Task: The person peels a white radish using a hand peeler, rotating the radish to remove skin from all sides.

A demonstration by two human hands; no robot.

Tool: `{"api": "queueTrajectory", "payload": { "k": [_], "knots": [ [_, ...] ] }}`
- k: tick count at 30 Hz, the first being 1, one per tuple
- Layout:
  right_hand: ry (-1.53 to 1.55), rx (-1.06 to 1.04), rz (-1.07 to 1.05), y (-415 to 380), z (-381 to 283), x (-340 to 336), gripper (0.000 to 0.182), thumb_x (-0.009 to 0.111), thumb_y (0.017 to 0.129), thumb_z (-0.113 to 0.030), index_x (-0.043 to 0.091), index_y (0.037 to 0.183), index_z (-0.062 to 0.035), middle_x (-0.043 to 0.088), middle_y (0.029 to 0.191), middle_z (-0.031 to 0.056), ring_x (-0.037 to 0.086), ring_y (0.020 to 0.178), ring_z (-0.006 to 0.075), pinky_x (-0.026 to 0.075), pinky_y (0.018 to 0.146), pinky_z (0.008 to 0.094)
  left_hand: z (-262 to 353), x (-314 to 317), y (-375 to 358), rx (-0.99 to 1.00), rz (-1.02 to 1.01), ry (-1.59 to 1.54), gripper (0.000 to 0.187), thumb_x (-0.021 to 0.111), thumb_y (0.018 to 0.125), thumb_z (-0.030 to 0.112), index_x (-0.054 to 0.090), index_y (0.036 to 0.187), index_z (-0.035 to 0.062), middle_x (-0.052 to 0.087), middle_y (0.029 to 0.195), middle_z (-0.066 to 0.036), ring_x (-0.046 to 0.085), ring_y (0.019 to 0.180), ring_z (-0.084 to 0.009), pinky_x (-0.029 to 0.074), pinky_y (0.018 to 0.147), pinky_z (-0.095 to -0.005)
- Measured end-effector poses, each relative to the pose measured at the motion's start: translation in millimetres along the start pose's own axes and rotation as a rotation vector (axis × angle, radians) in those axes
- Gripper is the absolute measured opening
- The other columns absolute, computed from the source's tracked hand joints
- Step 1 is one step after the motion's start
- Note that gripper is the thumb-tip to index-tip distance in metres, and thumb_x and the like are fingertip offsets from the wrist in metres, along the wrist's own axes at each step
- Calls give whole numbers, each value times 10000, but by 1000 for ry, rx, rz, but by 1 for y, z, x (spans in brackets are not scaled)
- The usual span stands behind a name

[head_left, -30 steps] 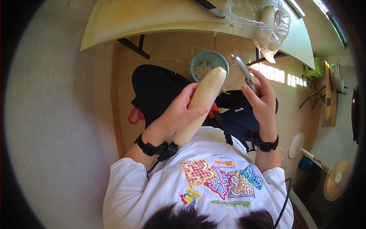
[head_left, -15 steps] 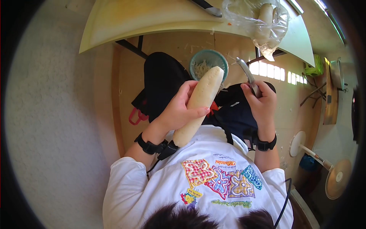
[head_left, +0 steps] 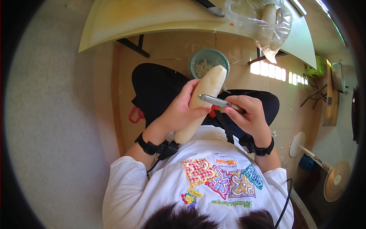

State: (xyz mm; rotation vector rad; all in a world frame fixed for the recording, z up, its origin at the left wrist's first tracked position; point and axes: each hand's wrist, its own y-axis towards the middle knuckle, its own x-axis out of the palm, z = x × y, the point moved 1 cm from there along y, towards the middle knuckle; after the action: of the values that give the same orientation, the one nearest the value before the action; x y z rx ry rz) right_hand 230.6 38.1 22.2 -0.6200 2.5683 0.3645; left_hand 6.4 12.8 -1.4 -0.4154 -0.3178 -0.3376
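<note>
A long white daikon radish (head_left: 211, 82) slants across my lap, its cut upper end over the bin. My left hand (head_left: 179, 108) wraps round its middle, thumb along the near side. In my right hand (head_left: 249, 114) is a metal vegetable peeler (head_left: 215, 100), its head overlapping the radish just above my left thumb. Behind the radish's upper end, a teal bin (head_left: 225, 57) with pale peelings (head_left: 202, 68) inside stands on the floor between my knees.
On the table (head_left: 152, 21) ahead lie a clear plastic bag (head_left: 282, 32) with more radishes and a dark-handled tool (head_left: 211, 8). Scraps dot the floor. A white fan (head_left: 337, 181) stands at the right, and a pink-handled thing (head_left: 135, 114) is by my left leg.
My right hand has swung the peeler left and down, from beside the bin onto the radish. My left knee has spread outward. The left hand keeps its hold on the radish.
</note>
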Motion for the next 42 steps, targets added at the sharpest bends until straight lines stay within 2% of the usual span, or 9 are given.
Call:
{"api": "queueTrajectory", "payload": {
  "k": [2, 4, 16, 23, 26, 28, 31, 38, 42],
  "knots": [
    [-34, 7, -4, -1, -1, 2, 216, 791, 800, -151, 699, 955, -32, 654, 697, 95, 618, 558, 212, 460, 512, 289, -1, 2, -1, 6, -14, -13, 708, 697, 864, 91, 305, 1452, 56, 466, 1324, -65, 470, 1235, -149, 426, 1022, -326],
    [-71, 11, -3, -3, -1, 3, 213, 793, 797, -152, 704, 953, -37, 650, 689, 90, 614, 546, 205, 456, 499, 287, -3, 2, -1, 35, -36, 1, 687, 666, 890, 61, 269, 1451, 37, 494, 1288, -93, 584, 1100, -150, 520, 907, -323],
    [-160, -21, 64, -12, -2, 7, 209, 803, 787, -184, 714, 937, -69, 622, 641, 52, 586, 496, 169, 433, 459, 278, -3, 3, -5, 116, -38, 196, 720, 701, 865, 116, 275, 1435, 11, 499, 1276, -103, 548, 1140, -152, 483, 960, -325],
    [-103, 94, 186, -10, 1, -3, 176, 769, 819, -131, 689, 934, -25, 661, 728, 111, 624, 599, 220, 478, 557, 291, 4, 4, -11, -4, -70, 178, 730, 692, 857, 146, 285, 1455, 50, 462, 1291, -70, 490, 1165, -141, 454, 977, -328],
    [-134, 80, 137, -13, 2, -4, 186, 773, 817, -132, 681, 929, -16, 644, 712, 104, 595, 580, 206, 463, 549, 284, 4, 8, -13, -19, -84, 130, 736, 697, 854, 154, 285, 1455, 51, 464, 1288, -72, 506, 1142, -139, 463, 964, -327],
    [-141, 89, 139, -14, 1, -4, 188, 774, 817, -135, 681, 927, -15, 640, 708, 103, 590, 576, 205, 459, 545, 284, 4, 8, -14, 65, -75, 171, 697, 680, 868, 124, 274, 1422, 4, 564, 1223, -121, 566, 1126, -163, 473, 977, -343],
    [-139, 82, 158, -12, -2, -4, 183, 771, 821, -136, 681, 923, -13, 623, 689, 100, 572, 562, 200, 449, 538, 285, 3, 6, -14, 30, -80, 164, 738, 697, 853, 150, 282, 1455, 52, 462, 1284, -71, 512, 1123, -136, 465, 960, -321],
    [-66, 171, 203, -13, 4, -15, 131, 731, 856, -110, 681, 923, -8, 559, 626, 72, 497, 531, 154, 411, 536, 270, 9, 7, -16, -22, -95, 216, 738, 702, 843, 139, 291, 1450, 51, 468, 1289, -74, 504, 1155, -143, 456, 979, -330],
    [-63, 201, 176, -15, 7, -18, 128, 726, 866, -114, 681, 919, -5, 528, 610, 52, 461, 530, 128, 386, 526, 258, 9, 11, -15, 51, -109, 240, 690, 680, 858, 107, 278, 1410, 9, 565, 1226, -114, 571, 1097, -158, 480, 962, -339]
  ]
}}
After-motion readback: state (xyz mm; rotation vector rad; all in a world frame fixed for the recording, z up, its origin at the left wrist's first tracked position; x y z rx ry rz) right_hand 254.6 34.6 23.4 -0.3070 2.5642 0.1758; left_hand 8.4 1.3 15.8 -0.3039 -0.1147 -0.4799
